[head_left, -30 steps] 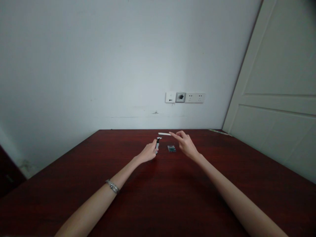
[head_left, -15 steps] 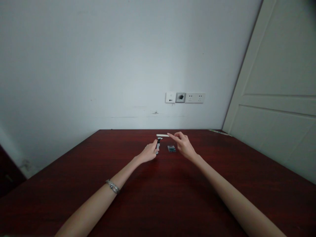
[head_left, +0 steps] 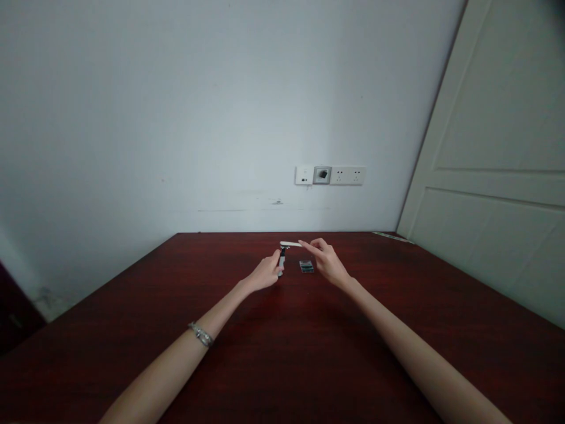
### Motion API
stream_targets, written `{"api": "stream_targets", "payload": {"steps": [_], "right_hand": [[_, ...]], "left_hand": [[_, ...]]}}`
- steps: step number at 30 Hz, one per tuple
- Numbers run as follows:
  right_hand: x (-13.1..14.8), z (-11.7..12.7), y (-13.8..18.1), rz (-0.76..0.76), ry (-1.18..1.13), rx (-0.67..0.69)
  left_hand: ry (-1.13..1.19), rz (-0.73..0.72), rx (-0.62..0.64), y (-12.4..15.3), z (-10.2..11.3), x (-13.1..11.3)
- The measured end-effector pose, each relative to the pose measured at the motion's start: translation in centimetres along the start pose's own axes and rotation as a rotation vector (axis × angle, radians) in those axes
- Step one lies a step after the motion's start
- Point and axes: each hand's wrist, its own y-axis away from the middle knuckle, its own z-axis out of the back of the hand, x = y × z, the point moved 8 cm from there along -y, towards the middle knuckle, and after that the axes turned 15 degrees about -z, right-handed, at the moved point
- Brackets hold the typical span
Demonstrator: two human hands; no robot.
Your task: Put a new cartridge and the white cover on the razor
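Observation:
Far out over the dark red table (head_left: pixel 282 353), my left hand (head_left: pixel 265 274) is closed around the handle of a small razor-like tool (head_left: pixel 282 258) that stands upright. My right hand (head_left: pixel 326 262) pinches the end of a thin white strip (head_left: pixel 290 244) between thumb and forefinger and holds it level, right above the tool's head. A small dark case with a bluish top (head_left: pixel 306 266) lies on the table between my two hands, just below the right hand's fingers. A metal bracelet (head_left: pixel 201 334) sits on my left wrist.
A pale wall stands behind the table with a row of sockets (head_left: pixel 330 175). A white door (head_left: pixel 498 176) is on the right. A thin pale strip (head_left: pixel 391 236) lies at the table's far right corner.
My right hand has carried the white strip leftward and slightly down, from beside the tool's head to right over it. My left hand has hardly moved.

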Motion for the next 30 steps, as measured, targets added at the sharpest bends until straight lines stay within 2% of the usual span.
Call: {"api": "stream_targets", "payload": {"steps": [6, 10, 13, 20, 26, 30], "right_hand": [[-2.3, 0.3, 0.7, -0.003, 0.078, -0.012], [-0.8, 0.4, 0.2, -0.028, 0.021, -0.04], [0.3, 0.0, 0.1, 0.005, 0.028, -0.012], [-2.0, 0.1, 0.7, -0.005, 0.11, -0.001], [0.6, -0.2, 0.2, 0.01, 0.105, 0.013], [0.0, -0.1, 0.4, 0.044, 0.164, 0.035]], "left_hand": [[0.068, 0.015, -0.033, 0.1, 0.3, 0.3], [0.055, 0.023, -0.022, 0.1, 0.1, 0.4], [0.047, 0.03, -0.015, 0.1, 0.0, 0.5], [0.036, 0.062, -0.017, 0.4, -0.1, 1.5], [0.049, 0.058, -0.005, 0.3, -0.5, 1.4], [0.053, 0.049, 0.003, 0.3, -0.3, 1.2]]}}
